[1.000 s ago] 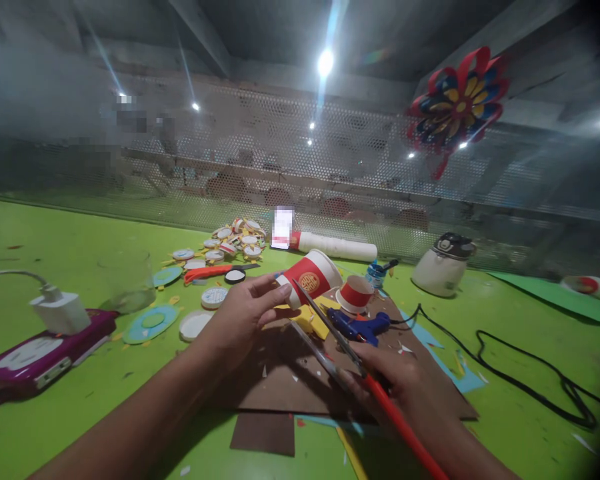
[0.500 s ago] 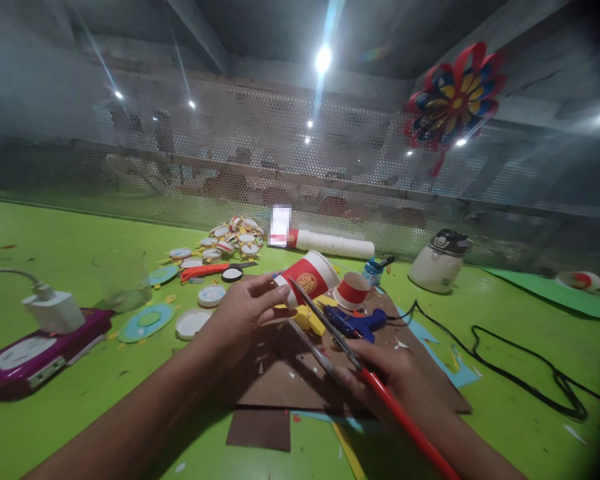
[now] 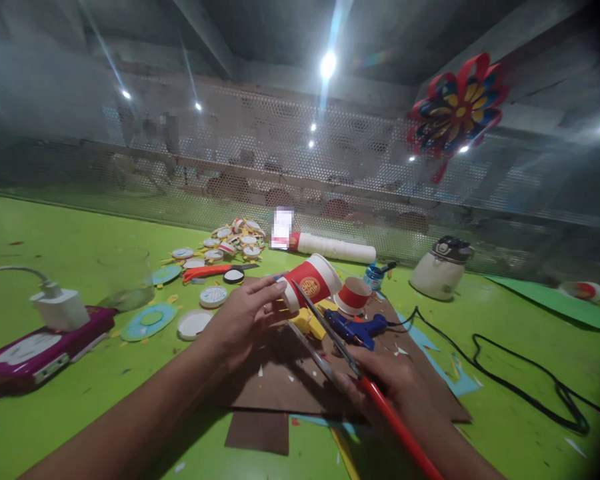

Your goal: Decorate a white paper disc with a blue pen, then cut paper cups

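Note:
My left hand (image 3: pixel 253 310) grips a red and white paper cup (image 3: pixel 314 280), tilted on its side above a brown board (image 3: pixel 275 387). In my right hand (image 3: pixel 380 373) is a pair of scissors (image 3: pixel 347 357) with red handles. Its blades are spread apart, the upper one lying against or just in front of the cup's red side, the lower one beneath the cup. Just behind the blades lie a blue glue gun (image 3: pixel 357 327), a short cut red and white cup piece (image 3: pixel 353 295) and yellow pieces (image 3: pixel 307 325).
White lids (image 3: pixel 195 325), a blue paper ring (image 3: pixel 149 323) and an orange-handled cutter (image 3: pixel 205 271) lie left. A heap of small round crafts (image 3: pixel 237 237), a phone (image 3: pixel 281 229) and a cup stack (image 3: pixel 337 248) sit behind. A black cord (image 3: pixel 500 380) winds right; a purple power strip (image 3: pixel 45 350) is far left.
The cup has turned slightly in my left hand, its printed emblem shifting a little right and down. The scissors stay spread at the cup. The whole view has shifted slightly.

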Demonstrator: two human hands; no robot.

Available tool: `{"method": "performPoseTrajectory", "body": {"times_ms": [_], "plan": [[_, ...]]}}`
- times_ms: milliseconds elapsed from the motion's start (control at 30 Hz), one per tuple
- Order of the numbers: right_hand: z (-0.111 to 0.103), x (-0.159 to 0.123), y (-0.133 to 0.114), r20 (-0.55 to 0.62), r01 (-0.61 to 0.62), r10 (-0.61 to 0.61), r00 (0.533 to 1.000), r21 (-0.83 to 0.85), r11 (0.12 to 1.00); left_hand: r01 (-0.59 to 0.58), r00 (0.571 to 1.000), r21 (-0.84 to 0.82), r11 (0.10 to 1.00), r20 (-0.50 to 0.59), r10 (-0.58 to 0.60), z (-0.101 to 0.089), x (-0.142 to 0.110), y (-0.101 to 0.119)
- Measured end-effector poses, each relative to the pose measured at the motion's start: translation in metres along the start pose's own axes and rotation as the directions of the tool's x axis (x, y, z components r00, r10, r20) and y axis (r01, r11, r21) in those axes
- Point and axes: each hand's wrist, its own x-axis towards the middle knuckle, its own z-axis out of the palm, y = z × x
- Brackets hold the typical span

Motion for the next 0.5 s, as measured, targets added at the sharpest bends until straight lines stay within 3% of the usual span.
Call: {"method": "performPoseTrajectory", "body": {"times_ms": [200,500], "plan": [[-0.0002,0.0024,0.0037,0.055,0.001,0.0,0.998,-0.019,1.0,0.049,0.999,-0.028,0.998,-0.009,-0.049,-0.0005,0.0017,0.0017],[0.0015,0.0014,-0.0007,0.013,0.013,-0.012,1.0,-0.055,0.998,0.013,1.0,-0.024,1.0,-0.003,-0.013,0.0003,0.0016,-0.0021]]}}
